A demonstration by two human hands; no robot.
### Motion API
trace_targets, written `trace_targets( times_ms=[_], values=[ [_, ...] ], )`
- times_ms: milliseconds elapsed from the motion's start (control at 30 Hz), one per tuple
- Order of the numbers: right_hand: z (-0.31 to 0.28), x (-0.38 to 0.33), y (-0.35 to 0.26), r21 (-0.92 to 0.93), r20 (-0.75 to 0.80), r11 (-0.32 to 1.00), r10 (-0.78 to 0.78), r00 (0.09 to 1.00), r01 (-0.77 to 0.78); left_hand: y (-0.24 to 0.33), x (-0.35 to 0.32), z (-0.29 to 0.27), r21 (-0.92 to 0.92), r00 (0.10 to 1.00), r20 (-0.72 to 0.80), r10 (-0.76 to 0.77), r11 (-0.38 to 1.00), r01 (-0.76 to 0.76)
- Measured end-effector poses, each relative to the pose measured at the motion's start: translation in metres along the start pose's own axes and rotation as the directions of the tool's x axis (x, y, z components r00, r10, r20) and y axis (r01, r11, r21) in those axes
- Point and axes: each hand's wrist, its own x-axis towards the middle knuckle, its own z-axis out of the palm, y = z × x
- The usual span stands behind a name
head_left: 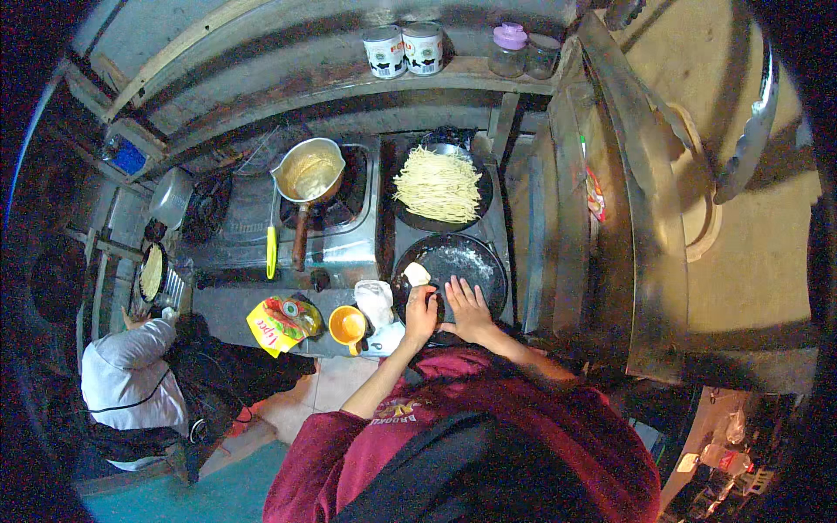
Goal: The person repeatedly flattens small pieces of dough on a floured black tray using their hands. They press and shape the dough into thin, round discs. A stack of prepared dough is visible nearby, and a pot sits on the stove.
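Observation:
A black round tray (475,253) dusted with white flour lies right in front of me. My right hand (469,309) rests flat on its near part, fingers spread. Beside it, my left hand (421,315) is closed, its fingers bent together over the tray's near left side; what they pinch, if anything, is hidden. A pale lump of dough (417,275) sits just beyond the left fingertips. Behind this tray, a second dark round tray (482,207) carries a pile of thin, pale noodle-like strips (438,185).
A saucepan (311,170) stands on the gas stove (261,253) at left, near a yellow-green handle (271,253). An orange mug (347,325), a white plastic bag (373,301) and a yellow packet (283,322) line the front edge. Another person (139,375) works at far left.

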Motion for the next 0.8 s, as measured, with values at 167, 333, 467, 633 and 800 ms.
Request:
trace_targets(
  times_ms=[167,333,467,633,800],
  values=[
    [0.018,0.043,0.017,-0.197,-0.256,0.974,0.057,0.965,-0.11,0.021,0.004,0.007,-0.094,0.99,0.129,0.065,0.994,-0.053],
    [0.011,0.022,0.016,-0.111,-0.17,0.991,0.051,0.984,-0.071,0.019,0.002,0.022,-0.121,0.935,0.337,0.107,0.99,-0.069],
    [0.016,0.002,0.011,-0.123,0.054,0.992,0.036,0.998,-0.029,0.02,-0.007,0.027,-0.105,0.867,0.428,0.256,0.967,-0.233],
    [0.012,0.014,0.021,-0.157,-0.045,0.987,0.016,0.999,-0.023,0.024,0.007,0.039,0.09,0.875,0.47,0.118,0.979,-0.18],
    [0.003,0.017,0.018,-0.075,-0.068,0.993,0.088,0.994,-0.093,0.023,0.011,0.038,0.231,0.856,0.513,-0.063,0.971,-0.067]
  ],
)
